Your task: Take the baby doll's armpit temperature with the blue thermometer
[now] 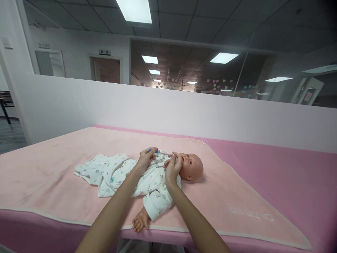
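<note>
A baby doll lies on its back, its bare head to the right, dressed in a white printed outfit. Over its chest, my left hand is closed around the blue end of a thin stick-like tool. The tool's slender shaft points right, toward the doll's mouth. My right hand is at the doll's chin and cheek with its fingers drawn together, and the shaft runs up to its fingertips. Whether these fingers grip the shaft is hidden, as is the tool's far tip. One doll hand rests near the front edge.
A peach mat with a pale border covers much of the pink padded surface. Behind it stands a low white wall with glass above. A dark chair is beyond the wall's end at far left.
</note>
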### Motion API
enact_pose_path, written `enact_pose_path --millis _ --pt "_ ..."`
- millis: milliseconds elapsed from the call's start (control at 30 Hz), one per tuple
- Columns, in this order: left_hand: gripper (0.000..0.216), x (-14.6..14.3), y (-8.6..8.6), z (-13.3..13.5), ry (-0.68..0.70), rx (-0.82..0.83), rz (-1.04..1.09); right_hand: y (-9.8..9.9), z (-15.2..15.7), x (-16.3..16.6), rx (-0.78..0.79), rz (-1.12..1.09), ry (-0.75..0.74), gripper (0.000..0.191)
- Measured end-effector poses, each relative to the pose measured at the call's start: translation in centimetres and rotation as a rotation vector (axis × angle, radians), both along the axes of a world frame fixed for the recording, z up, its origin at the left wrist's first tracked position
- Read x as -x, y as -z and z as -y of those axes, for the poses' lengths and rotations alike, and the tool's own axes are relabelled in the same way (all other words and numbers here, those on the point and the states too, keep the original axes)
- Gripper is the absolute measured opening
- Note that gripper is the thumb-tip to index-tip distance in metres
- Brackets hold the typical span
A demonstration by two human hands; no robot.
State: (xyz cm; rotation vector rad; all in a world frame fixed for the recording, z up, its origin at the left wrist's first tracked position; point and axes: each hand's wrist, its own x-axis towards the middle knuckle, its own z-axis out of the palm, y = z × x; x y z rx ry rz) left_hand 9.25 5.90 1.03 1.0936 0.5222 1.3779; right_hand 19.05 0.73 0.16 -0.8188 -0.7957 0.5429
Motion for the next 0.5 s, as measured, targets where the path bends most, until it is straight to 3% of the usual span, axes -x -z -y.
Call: enact_pose_path --millis 500 --pt "0.032 0.38 0.02 0.16 0.038 -0.001 0.032 -0.08 0.07 0.13 -0.001 0.019 0.028 0.022"
